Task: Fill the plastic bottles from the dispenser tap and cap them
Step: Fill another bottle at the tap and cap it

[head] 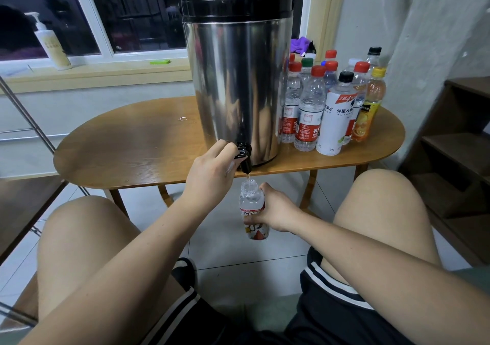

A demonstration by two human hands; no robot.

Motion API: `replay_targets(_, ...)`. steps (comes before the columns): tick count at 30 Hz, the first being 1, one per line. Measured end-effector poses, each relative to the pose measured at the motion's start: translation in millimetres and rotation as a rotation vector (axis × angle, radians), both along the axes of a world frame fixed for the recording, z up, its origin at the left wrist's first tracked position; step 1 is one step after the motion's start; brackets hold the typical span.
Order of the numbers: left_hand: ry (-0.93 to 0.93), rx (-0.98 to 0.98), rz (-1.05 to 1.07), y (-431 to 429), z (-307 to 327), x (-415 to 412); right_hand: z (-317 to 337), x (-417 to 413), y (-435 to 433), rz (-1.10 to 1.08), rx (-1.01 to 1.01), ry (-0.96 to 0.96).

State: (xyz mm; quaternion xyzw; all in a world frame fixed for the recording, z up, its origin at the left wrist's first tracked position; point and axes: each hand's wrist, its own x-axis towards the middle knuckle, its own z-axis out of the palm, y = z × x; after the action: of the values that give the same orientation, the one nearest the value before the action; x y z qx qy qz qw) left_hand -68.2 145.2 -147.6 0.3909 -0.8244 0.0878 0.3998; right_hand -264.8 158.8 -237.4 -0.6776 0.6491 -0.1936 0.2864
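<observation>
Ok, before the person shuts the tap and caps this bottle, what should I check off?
1. Bottle mouth under the tap spout: ok, directly below, with a thin stream running in.
2. Right hand grips the bottle: ok, fingers round its label.
3. Left hand holds the tap: ok.
4. Fill level: cannot tell through the clear plastic.
5. Cap for this bottle: cannot tell, none in view.
6. Room on the table: ok, bare wood left of the dispenser.
</observation>
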Motion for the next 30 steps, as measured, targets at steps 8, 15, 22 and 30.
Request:
replay_targets(8,0.020,-0.016,-0.015,-2.2,5.5,1.3,-2.3,0.2,-2.0,0.000,-0.024,-0.009)
replay_targets(15,0.185,0.161,-0.065,-13.0,22.7,4.6,-4.5,1.1,-4.3,-0.005,-0.038,-0.025)
replay_targets(22,0.249,0.546,-0.115,-22.7,40.6,6.0,-3.7,0.5,-5.4,-0.006,-0.041,-0.024)
replay_targets(30,0.319,0.591,-0.132,-18.7,37.7,14.8,-2.6,0.1,-4.3,-0.011,-0.044,-0.032)
